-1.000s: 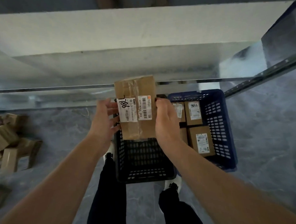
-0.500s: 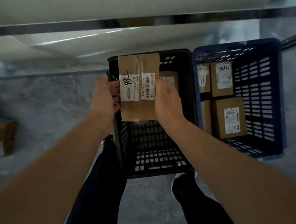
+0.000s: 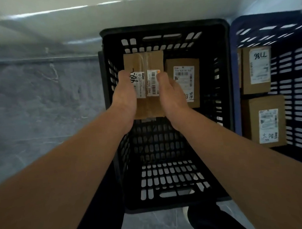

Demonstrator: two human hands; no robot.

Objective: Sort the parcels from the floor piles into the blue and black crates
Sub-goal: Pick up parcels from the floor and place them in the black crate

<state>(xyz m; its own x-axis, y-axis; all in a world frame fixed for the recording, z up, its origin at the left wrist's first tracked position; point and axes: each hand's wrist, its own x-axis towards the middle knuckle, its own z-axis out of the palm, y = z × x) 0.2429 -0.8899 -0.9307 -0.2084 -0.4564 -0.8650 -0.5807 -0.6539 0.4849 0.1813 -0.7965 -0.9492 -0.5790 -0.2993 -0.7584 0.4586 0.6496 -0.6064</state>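
Grey floor [image 3: 43, 104], one black crate [image 3: 161, 27], one blue crate [image 3: 294, 78]; left hand [image 3: 124, 96] and right hand [image 3: 171, 94] grip one parcel [image 3: 143, 62].

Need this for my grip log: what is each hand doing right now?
Left hand: holds the cardboard box, left edge.
Right hand: holds the same box, right edge.

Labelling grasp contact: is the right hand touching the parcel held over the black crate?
Touching. Head view: the right hand clasps the parcel at its right edge, thumb on its label; the left hand holds the opposite edge.
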